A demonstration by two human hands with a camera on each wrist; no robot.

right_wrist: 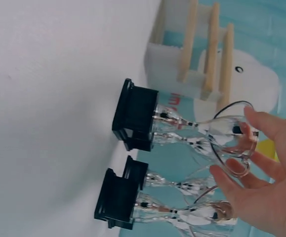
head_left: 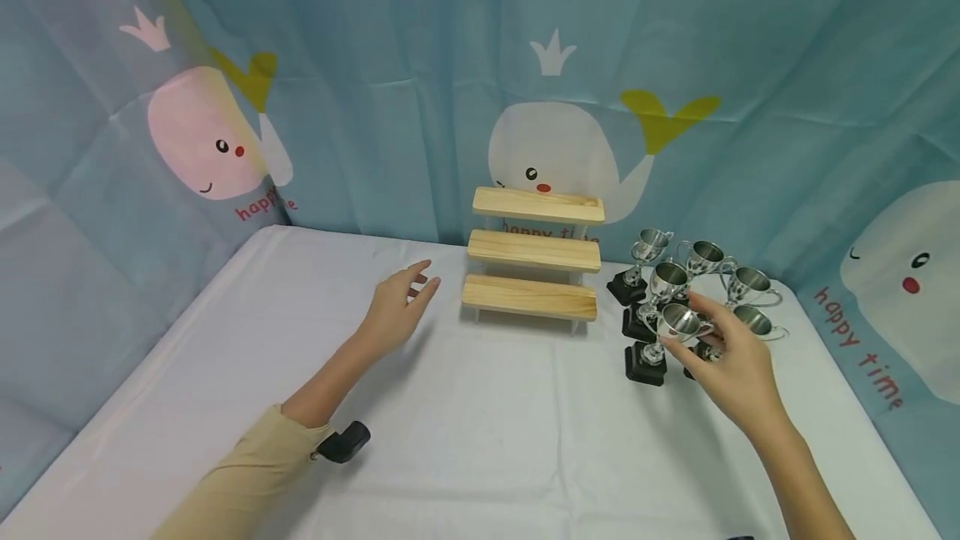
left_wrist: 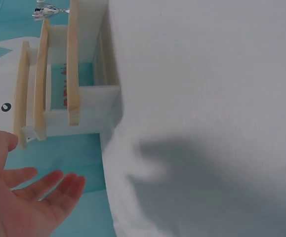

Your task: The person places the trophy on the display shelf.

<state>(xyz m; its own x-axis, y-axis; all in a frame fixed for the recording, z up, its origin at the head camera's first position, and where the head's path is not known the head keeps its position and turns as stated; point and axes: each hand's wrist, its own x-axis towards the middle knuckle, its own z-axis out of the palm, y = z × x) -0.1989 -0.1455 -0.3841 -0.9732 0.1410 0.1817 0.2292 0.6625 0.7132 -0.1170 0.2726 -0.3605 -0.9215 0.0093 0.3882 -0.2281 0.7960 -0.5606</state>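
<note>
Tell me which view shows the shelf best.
The head view: the shelf stands there whole and unobstructed, the tops of all three boards in sight. Both wrist views show it sideways, boards nearly edge-on, part cut off at the picture's top.

Tabletop booth (head_left: 431, 123), wider room type not showing: blue whale-print curtains (head_left: 360, 7), lettered "happy time", enclosing back, left and right; creased white tablecloth (head_left: 465, 432) lying spread between.

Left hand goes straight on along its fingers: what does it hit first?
The left hand would probably meet the left end of the wooden shelf first; height and depth are hard to judge.
</note>
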